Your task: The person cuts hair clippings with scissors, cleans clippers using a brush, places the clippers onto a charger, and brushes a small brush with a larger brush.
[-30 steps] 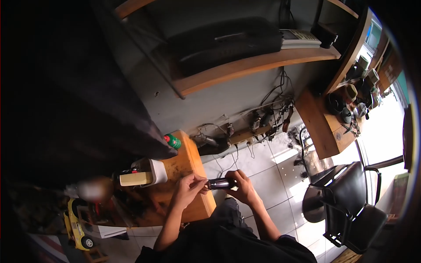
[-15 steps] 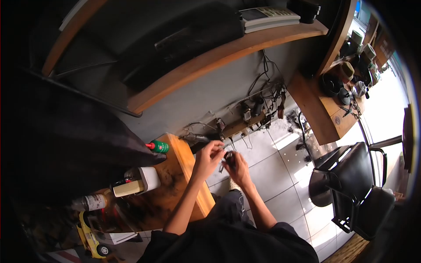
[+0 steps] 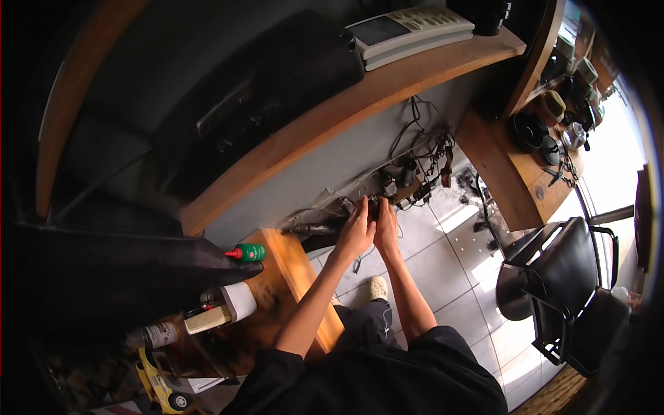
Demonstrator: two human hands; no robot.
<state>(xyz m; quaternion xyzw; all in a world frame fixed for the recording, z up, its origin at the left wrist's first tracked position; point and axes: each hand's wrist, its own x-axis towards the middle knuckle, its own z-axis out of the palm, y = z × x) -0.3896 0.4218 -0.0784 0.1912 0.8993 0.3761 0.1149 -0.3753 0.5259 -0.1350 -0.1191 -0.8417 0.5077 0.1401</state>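
My left hand and my right hand are close together, both stretched forward with bent fingers. Between their fingertips sits a small dark object, mostly covered by the fingers, so its kind is unclear. A thin dark loop shows below my left hand. Just beyond the fingers, black plugs and cords run along the foot of the wall.
On the wooden counter at left stand a green bottle with a red tip, a white container and a jar. A wooden shelf crosses above. A black salon chair stands right.
Both hands have moved forward toward the wall and come together around the dark object. Before, they were slightly apart and lower. The view has shifted a little.
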